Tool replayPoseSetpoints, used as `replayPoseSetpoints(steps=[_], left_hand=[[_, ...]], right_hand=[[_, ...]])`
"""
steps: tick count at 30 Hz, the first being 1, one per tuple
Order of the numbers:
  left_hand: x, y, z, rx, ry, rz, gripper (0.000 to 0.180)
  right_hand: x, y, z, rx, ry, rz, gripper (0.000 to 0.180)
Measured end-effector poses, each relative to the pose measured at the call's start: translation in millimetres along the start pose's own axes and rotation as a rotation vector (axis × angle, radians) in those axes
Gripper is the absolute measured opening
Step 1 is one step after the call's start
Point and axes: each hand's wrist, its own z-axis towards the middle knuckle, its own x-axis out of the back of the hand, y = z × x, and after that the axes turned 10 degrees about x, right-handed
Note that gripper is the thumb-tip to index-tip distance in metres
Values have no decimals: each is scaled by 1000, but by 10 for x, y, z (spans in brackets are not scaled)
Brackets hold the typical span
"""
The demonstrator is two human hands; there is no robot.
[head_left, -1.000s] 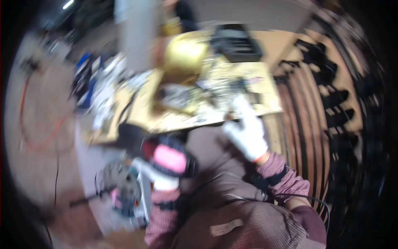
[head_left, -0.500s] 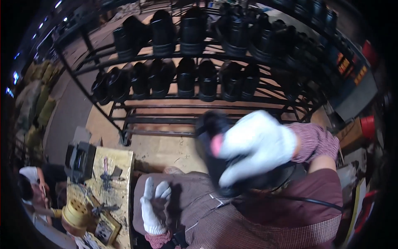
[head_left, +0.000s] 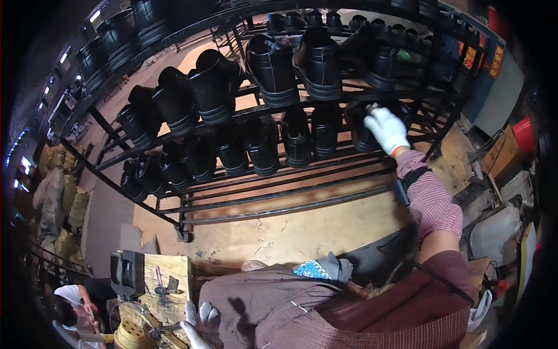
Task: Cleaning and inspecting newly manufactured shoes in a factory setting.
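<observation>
My right hand [head_left: 386,129], in a white glove, reaches out to the black rack. Its fingers are closed at the collar of a black shoe [head_left: 358,131], which sits toward the right end of the lower shoe row. To the left of that shoe stands another black shoe [head_left: 326,131], heel toward me. Low on the left, my left hand [head_left: 200,326] is also gloved in white. It rests by my thigh beside the worktable, open, fingers apart and holding nothing.
The metal rack [head_left: 232,216] holds several rows of black shoes. At lower left a worn wooden table [head_left: 183,273] carries a black device [head_left: 127,273], tools and a yellow perforated cup [head_left: 132,335]. A person [head_left: 78,305] sits beyond it. Cardboard boxes [head_left: 504,152] stand at right.
My right hand has moved from over my lap out to the rack's lower row, taking the black shoe along. The view has shifted, and my left hand appears lower in it.
</observation>
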Motion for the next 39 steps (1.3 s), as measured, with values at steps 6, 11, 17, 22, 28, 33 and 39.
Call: replayPoseSetpoints(steps=[6,11,17,22,28,33,39], left_hand=[[-569,305,-146,104,20,94,79],[-210,-115,119,-28,-43,-15,86],[11,-281,-114,-30,-29,-101,82],[394,-561,-141,-17,-26,-316,80],[320,-779,-278,-102,135,-389,72],[228,-670,-485,-426,187,-473,112],[1095,-1036,-546,-531,246,-1042,114]], right_hand=[[329,519,122,-325,-197,-588,50],[225,632,-98,-202,-328,-601,46],[-71,-154,-481,155,-295,-502,29],[542,-1493,-542,113,-422,143,38],[737,-3147,-543,1032,-799,864,41],[1103,-4698,-783,1552,-390,1502,21],[1347,-5506,-1227,2008,-422,1500,53]])
